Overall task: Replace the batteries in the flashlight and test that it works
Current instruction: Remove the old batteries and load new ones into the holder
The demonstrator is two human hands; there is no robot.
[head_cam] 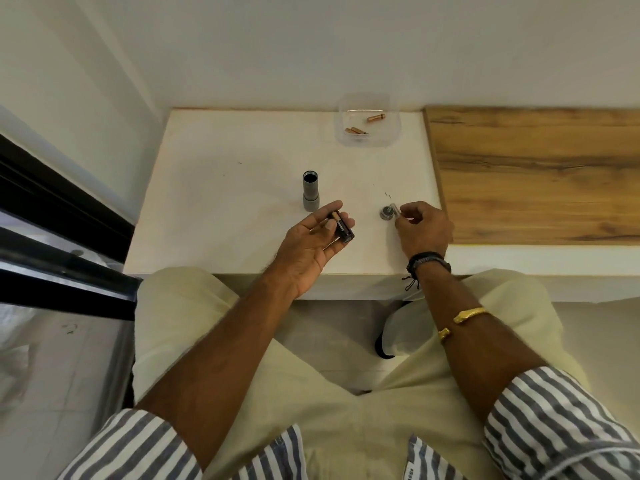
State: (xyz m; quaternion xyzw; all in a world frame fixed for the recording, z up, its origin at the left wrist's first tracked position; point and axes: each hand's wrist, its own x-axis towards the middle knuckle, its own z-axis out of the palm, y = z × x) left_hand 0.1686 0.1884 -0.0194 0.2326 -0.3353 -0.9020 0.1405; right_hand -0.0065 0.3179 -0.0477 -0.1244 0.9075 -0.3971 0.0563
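Already the flashlight (310,191) has been taken apart: its grey body stands upright on the white counter (242,188) with the open end facing up, dark inside, and nothing can be seen loaded in it. Its end cap (387,213) sits on the counter to the right, well apart from the body. The left hand (311,244) lies palm up just near of the flashlight body, its grip loosely curled around a black battery holder (342,227) in which a copper-and-black cell shows; how many cells it carries cannot be told. The right hand (424,226) hovers at the cap, its grip pinched on something small and pale at the fingertips, too tiny to name, and touching or just beside the cap. At the far edge of the counter stands a clear plastic container (393,133), open on top, holding three copper-coloured batteries (356,130): two lying together at the near left and one apart at the far right. Whether these are the spent cells or the fresh ones cannot be read from the view. By the look of it the opening step is done and the swap of cells is under way; what seems left is to finish filling the holder, slide it into the body, screw the cap back on and switch the light on to check it. A wood-grain surface (536,174) adjoins the counter on the right and bears nothing.
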